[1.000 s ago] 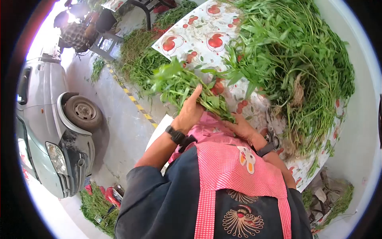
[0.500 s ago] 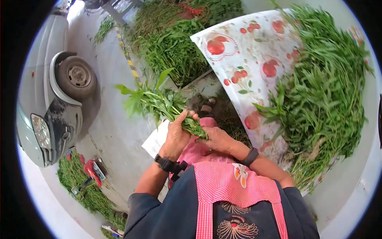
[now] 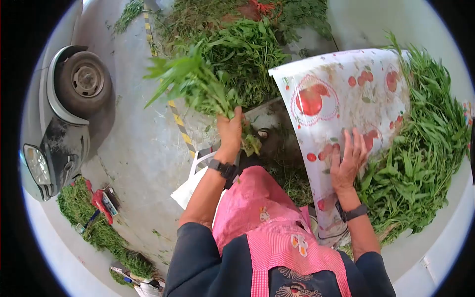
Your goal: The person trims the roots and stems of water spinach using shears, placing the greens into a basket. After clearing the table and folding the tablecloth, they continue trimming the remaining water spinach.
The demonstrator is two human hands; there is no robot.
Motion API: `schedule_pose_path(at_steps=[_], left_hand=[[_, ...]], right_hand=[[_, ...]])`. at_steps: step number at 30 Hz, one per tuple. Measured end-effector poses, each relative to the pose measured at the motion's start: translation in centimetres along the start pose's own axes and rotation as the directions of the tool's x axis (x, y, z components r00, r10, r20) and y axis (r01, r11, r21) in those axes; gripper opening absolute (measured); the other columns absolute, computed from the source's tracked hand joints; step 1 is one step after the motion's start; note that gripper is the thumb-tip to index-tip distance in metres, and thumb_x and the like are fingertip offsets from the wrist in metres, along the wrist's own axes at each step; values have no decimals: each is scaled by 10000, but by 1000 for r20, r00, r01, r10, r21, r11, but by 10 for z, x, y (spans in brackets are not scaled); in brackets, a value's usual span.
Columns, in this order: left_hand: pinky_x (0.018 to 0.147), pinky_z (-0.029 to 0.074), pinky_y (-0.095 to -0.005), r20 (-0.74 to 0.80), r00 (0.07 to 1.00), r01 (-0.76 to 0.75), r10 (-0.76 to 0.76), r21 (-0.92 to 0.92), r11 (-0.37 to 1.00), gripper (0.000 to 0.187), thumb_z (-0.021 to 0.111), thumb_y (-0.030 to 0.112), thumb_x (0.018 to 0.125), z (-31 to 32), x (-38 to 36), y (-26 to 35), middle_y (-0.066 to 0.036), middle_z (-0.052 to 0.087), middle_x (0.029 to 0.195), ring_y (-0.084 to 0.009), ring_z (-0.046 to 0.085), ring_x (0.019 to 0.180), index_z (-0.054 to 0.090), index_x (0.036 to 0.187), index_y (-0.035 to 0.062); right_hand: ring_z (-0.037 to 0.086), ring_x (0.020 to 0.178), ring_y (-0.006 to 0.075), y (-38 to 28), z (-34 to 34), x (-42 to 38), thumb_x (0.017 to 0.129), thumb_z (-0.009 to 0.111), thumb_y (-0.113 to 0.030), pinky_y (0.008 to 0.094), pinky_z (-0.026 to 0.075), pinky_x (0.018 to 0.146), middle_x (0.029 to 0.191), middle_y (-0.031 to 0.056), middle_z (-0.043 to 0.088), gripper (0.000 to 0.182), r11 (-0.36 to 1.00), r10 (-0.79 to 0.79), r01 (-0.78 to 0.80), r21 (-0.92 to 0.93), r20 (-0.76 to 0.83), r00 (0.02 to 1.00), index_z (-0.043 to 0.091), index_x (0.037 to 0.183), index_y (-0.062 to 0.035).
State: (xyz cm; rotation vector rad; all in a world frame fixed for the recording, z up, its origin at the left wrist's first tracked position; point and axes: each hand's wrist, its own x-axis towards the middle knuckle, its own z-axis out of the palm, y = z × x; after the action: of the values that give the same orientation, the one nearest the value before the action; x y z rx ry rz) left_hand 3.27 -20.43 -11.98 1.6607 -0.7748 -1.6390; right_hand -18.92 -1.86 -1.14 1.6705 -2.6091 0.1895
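My left hand [image 3: 230, 129] is wrapped round the stems of a leafy green bunch [image 3: 200, 86], whose leaves point up and to the left. A few lower leaves hang below the fist. My right hand [image 3: 349, 161] has its fingers spread over the table cover [image 3: 383, 106], which is white with red fruit prints; whether it touches the cover cannot be made out. Nothing shows in this hand. To its right lies a large heap of long-leaved greens [image 3: 420, 163] on the table.
More greens [image 3: 247, 54] lie on the floor ahead. A car wheel [image 3: 85, 80] and bumper stand at the left. Near my left forearm is a white bag [image 3: 185, 190]. A red item [image 3: 102, 205] rests on greens at the lower left.
My right hand has let go of the bunch and moved right, over the table cover. My left hand has lifted the bunch up and forward. The view has shifted.
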Motion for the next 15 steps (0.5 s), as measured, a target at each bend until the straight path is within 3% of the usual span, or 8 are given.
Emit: schedule_pose_path(at_steps=[3, 6, 7, 8, 10, 12, 15], left_hand=[[513, 461, -275, 133, 984, -119, 122, -24, 993, 178, 605, 153, 864, 39, 42, -7, -67, 581, 750, -152, 574, 574, 500, 953, 39], [523, 461, -279, 141, 987, -65, 74, -66, 996, 192, 606, 140, 861, 80, 66, -3, -61, 588, 765, -143, 567, 581, 499, 971, 25], [548, 470, -279, 77, 980, -184, 181, 34, 982, 213, 601, 141, 865, 94, 68, 3, -55, 598, 769, -130, 564, 595, 496, 995, 9], [450, 446, -266, 96, 968, -237, 233, 38, 971, 200, 581, 77, 843, 105, 87, -14, -58, 566, 661, -138, 551, 500, 447, 978, 16], [456, 451, -272, 146, 963, -222, 226, -40, 974, 195, 567, 76, 842, 129, 115, -34, -61, 575, 671, -140, 555, 500, 443, 978, 12], [499, 477, -295, 76, 990, -124, 116, 118, 985, 217, 570, 86, 838, 152, 135, -42, -115, 616, 720, -179, 614, 553, 455, 996, -10], [523, 488, -314, 43, 977, -212, 208, 196, 957, 234, 579, 88, 831, 180, 159, -61, -140, 626, 708, -203, 636, 579, 464, 999, -27]], right_hand=[[299, 1265, 360, -3, -4, 3, 820, 493, -199, 479, 210, 1045, 1378, 131, 375, 488, 999, 30, -31, 38, 36, 999, 467, 1289, -70], [298, 1268, 359, -5, -5, 6, 811, 512, -191, 487, 209, 1042, 1374, 139, 376, 486, 998, 45, -47, 51, 46, 998, 475, 1279, -67], [301, 1269, 359, -4, -6, 7, 796, 533, -181, 488, 210, 1040, 1366, 150, 380, 491, 998, 42, -45, 51, 55, 998, 476, 1269, -59], [301, 1269, 359, -3, -6, 8, 796, 533, -181, 488, 210, 1040, 1366, 150, 380, 491, 998, 46, -49, 47, 62, 997, 476, 1269, -59], [305, 1268, 360, -2, -6, 8, 791, 544, -188, 486, 210, 1042, 1360, 158, 382, 490, 997, 48, -52, 63, 75, 996, 477, 1258, -55], [308, 1266, 366, 0, -5, 8, 787, 551, -189, 490, 215, 1039, 1355, 161, 384, 480, 997, 51, -55, 53, 86, 995, 482, 1242, -51], [327, 1246, 387, 3, -6, 7, 787, 542, -193, 519, 240, 1021, 1336, 170, 395, 443, 997, 49, -55, 50, 116, 992, 498, 1205, -55]])
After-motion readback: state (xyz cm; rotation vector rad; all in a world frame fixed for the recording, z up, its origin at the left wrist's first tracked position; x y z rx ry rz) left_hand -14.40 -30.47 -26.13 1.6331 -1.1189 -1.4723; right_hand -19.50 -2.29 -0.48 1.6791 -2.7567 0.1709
